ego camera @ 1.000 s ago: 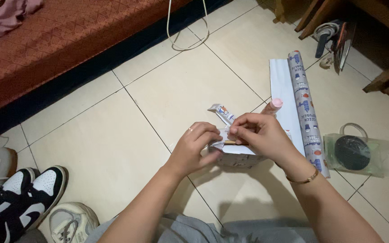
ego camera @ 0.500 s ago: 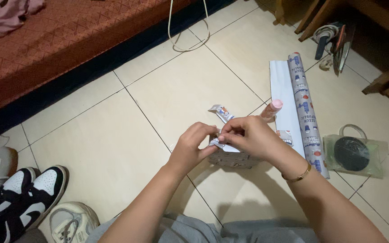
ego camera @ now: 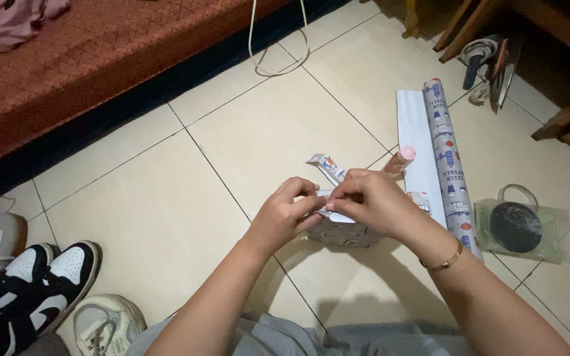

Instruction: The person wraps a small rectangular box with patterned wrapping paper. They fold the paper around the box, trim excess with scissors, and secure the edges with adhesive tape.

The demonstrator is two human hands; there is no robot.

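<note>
On the floor, both hands [ego camera: 328,207] apparently pinch the wrapped box's [ego camera: 346,232] paper flap.

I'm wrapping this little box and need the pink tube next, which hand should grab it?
Probably the right hand. The pink tube lies on the tiles just beyond it, on the right side, while the left hand sits farther off and can keep pinching the paper fold on the wrapped box.
</note>
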